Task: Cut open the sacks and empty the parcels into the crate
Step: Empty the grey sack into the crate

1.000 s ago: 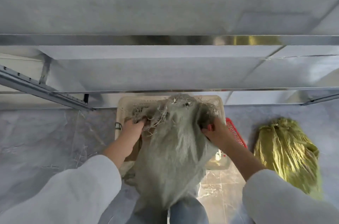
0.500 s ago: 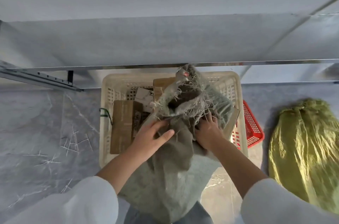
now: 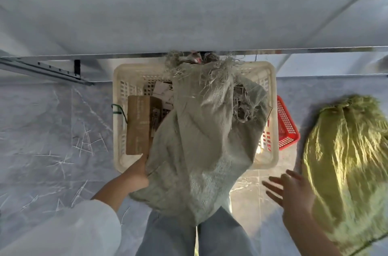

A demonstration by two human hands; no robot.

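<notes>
Holds the grey sack draped over the cream crate, with the frayed cut mouth up at the far rim and the bottom sagging toward the knees. Grips its lower left side with the left hand, fingers buried under the cloth and seemingly curled round a fold, though hidden from here. Hangs the right hand free beside it, fingers straight and spread, gripping nothing, between this sack and the yellow-green sack on the floor. Shows a brown box and a white parcel already down in the crate. Risks a lopsided one-handed lift: could spill any parcel left inside over the far rim or into the red basket, or snag loose strands on the crate's lattice and drag it.
</notes>
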